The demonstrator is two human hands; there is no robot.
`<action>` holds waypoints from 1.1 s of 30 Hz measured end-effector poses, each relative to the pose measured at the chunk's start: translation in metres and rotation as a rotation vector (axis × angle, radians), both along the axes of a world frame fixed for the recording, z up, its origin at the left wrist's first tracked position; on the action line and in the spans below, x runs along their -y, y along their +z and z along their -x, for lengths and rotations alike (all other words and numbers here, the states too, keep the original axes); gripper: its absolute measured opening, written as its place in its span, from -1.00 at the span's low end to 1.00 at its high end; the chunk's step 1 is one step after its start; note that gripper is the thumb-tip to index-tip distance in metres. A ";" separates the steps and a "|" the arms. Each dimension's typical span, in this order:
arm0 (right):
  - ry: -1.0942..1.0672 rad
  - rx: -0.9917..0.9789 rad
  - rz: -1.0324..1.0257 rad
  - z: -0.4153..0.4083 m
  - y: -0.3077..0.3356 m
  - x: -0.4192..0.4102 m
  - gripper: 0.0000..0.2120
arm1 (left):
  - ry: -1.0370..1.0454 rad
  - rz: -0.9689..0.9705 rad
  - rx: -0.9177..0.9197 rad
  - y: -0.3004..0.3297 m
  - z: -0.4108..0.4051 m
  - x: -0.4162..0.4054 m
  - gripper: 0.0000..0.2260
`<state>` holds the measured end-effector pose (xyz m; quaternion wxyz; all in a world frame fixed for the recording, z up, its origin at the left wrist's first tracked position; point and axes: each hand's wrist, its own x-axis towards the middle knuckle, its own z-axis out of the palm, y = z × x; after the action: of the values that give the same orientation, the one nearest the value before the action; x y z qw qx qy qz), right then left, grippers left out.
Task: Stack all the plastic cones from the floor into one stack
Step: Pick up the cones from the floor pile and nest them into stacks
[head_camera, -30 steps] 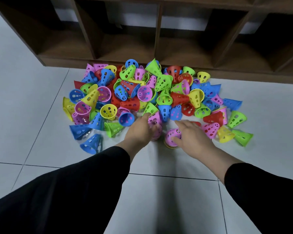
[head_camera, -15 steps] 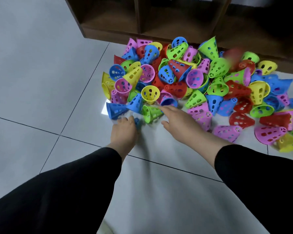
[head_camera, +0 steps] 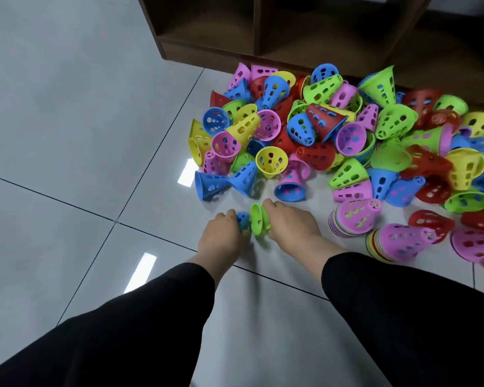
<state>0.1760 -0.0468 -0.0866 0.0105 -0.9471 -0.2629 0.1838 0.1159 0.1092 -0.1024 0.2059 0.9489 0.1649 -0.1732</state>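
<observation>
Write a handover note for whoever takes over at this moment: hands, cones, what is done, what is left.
Left hand grips a perforated blue plastic cone.
Right hand grips a perforated green plastic cone, beside the blue one.
Done: two short pink-topped stacks of cones lie on the grey tiled floor, right of the hands.
Left: the large loose pile of mixed-colour cones before the brown wooden shelf; nest the held pair, then merge everything into one stack.

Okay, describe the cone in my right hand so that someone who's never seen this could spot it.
Start at the dark wooden shelf; the cone pile lies before it. Nearer, both hands meet on bare tile. The right hand grips a green cone, the only green one clear of the pile, beside a blue cone.
</observation>
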 end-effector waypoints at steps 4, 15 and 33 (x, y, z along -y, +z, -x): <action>-0.095 0.028 -0.169 0.018 0.021 0.019 -0.49 | 0.107 -0.053 0.149 0.021 -0.009 -0.001 -0.57; -0.401 0.304 -0.347 0.003 0.148 0.152 -0.39 | 0.204 0.346 0.343 0.131 -0.032 0.084 -0.53; -0.424 0.062 0.047 0.014 0.139 0.230 -0.54 | -0.090 0.476 0.368 0.126 -0.066 0.201 -0.58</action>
<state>0.1621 -0.2765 0.0519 0.0185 -0.9864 -0.0536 0.1543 0.1818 -0.0916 0.0237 0.4409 0.8959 0.0372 -0.0409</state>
